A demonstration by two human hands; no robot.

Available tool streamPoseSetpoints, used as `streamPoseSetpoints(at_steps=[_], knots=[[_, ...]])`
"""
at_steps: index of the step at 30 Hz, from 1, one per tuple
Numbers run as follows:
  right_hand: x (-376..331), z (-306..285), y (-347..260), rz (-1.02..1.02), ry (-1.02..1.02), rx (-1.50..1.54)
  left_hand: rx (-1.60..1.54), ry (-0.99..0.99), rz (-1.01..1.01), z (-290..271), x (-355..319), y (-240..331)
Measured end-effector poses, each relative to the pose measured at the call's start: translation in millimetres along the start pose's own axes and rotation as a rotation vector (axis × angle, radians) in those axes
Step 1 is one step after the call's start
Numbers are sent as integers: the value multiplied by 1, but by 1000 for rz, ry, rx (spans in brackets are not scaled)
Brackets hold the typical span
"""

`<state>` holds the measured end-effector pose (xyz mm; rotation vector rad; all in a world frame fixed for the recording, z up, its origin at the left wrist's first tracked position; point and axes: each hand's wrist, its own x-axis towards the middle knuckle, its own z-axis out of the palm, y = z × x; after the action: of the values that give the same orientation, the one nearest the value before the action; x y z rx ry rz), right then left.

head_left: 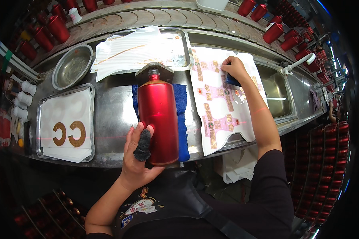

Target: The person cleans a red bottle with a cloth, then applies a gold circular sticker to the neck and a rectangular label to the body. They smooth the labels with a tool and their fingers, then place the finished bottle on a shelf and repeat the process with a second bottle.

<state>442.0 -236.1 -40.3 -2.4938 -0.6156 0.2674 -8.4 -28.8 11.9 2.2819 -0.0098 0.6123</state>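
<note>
Now my left hand cups the red bottle lying on the blue towel; my right hand presses a dark pad onto the label sheet. The bottle could roll if my hold loosens.

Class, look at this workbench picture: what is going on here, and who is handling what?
A person stands at a steel workbench. Their left hand, with a dark cover on one finger, steadies a red bottle lying on a blue cloth. Their right hand presses a small dark blue pad onto a white sheet of gold and pink labels. To the left, a tray holds two gold C-shaped pieces, with a metal bowl behind it. More red bottles line the back.
</note>
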Motion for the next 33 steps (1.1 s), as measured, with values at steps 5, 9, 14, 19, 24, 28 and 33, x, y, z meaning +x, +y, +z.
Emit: streamPoseSetpoints(at_steps=[5, 9, 14, 19, 24, 28, 33], knots=[[2, -3, 2, 111, -56, 230, 0, -9, 6, 0, -1, -1], [-11, -12, -31, -47, 116, 109, 10, -10, 15, -1, -2, -3], [-18, -26, -66, -194, 190, 97, -15, 12, -6, 1, -3, -1], [-16, -39, -63, -159, 214, 66, 12, -10, 18, -1, -2, -2], [4, -29, -17, -58, 186, 90, -15, 3, 12, 1, -2, -3], [19, -9, 15, 9, 149, 30, -7, -1, 12, 0, -1, -1], [17, -2, 17, -25, 127, 18, 35, -22, 29, -2, 2, 2]])
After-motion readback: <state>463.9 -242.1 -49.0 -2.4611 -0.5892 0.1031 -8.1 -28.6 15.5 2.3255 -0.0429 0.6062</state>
